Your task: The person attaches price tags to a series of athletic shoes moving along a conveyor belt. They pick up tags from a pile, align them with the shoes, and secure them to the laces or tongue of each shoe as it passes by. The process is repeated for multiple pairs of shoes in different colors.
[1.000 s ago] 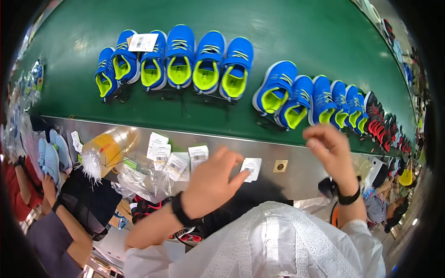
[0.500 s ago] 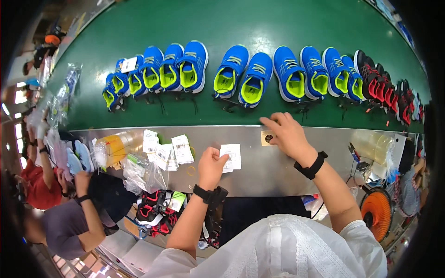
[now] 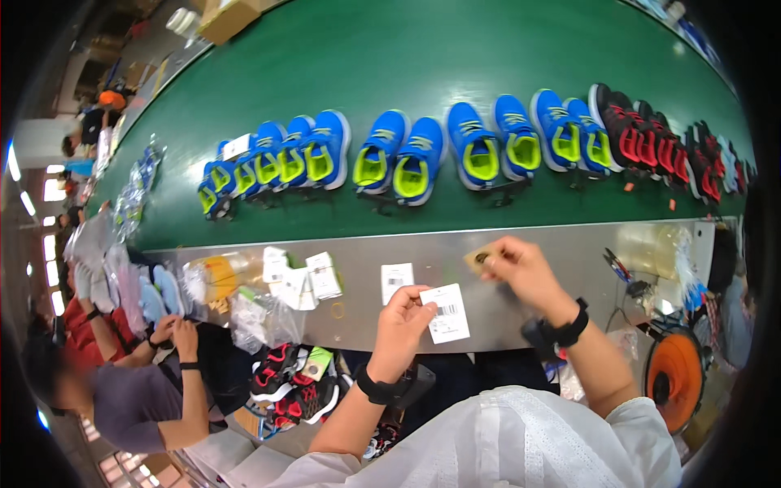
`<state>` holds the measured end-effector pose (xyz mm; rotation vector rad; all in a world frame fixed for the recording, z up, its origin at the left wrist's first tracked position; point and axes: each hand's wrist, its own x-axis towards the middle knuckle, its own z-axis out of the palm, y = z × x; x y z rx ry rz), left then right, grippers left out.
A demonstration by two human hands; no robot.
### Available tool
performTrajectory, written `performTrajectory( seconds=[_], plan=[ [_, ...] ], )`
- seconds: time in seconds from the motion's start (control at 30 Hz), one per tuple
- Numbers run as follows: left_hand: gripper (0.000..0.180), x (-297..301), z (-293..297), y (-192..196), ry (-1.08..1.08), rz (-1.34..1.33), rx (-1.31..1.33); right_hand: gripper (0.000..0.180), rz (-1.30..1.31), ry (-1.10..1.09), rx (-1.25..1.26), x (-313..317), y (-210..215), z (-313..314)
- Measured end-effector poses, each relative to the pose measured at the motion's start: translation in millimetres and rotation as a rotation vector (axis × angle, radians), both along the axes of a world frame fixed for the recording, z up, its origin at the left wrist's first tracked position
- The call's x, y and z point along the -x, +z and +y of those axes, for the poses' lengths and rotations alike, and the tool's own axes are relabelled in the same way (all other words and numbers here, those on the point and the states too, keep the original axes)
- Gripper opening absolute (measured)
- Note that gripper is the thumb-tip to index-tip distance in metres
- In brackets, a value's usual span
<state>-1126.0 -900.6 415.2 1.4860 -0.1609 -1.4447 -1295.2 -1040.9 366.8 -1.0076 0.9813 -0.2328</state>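
Between the thumb and fingers of my left hand (image 3: pixel 401 329) is a white barcode tag (image 3: pixel 451 319), raised over the metal ledge (image 3: pixel 366 325). My right hand (image 3: pixel 529 281) pinches a small tan card (image 3: pixel 478 259) with a dark round mark, a little to the right of the tag. Another white paper tag (image 3: pixel 396 275) lies on the ledge just beyond my left hand. Past the ledge, blue sneakers (image 3: pixel 419 159) with lime-green linings stand in a row on the green table, toes pointing away from me.
White tags (image 3: pixel 324 278) lie in a group left of my hands, beside clear plastic bags (image 3: pixel 260 317). Black-and-red shoes (image 3: pixel 626 134) continue the row at right. Pliers (image 3: pixel 616 264) lie on the ledge near an orange fan (image 3: pixel 677 376). A co-worker (image 3: pixel 138 394) sits at left.
My left hand has lifted one white tag off the ledge and toward me, leaving another lying there. My right hand has picked up the tan card from the ledge. The view has shifted slightly.
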Motion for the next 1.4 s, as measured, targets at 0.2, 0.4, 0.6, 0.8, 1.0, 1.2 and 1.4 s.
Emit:
performTrajectory(
  seconds=[0.2, 0.4, 0.6, 0.8, 1.0, 1.2, 1.4],
  plan=[
    [0.018, 56, -33, -1, -0.012, 0.021, 0.137, 0.019, -0.003, -0.083, 0.133, 34, 56, 34],
    [0.019, 110, -63, 12, -0.204, -0.203, 0.162, 0.017, 0.130, -0.271, 0.333, 83, 59, 46],
    [0.005, 173, -94, 5, -0.480, -0.070, 0.326, 0.012, 0.277, -0.609, 0.399, 192, 107, 40],
    [0.007, 249, -150, 8, -0.936, -0.552, 0.818, 0.008, 1.012, -0.971, 0.826, 365, 124, 36],
    [0.009, 342, -214, 13, -1.091, -0.730, 1.252, 0.010, 1.158, -0.752, 0.990, 380, 103, 17],
    [0.006, 423, -243, -12, -1.284, -0.890, 1.442, 0.006, 1.169, -0.695, 1.231, 395, 99, -5],
    [0.006, 440, -251, -36, -1.312, -0.862, 1.455, 0.007, 0.495, -1.016, 0.953, 418, 113, -28]
  ],
)
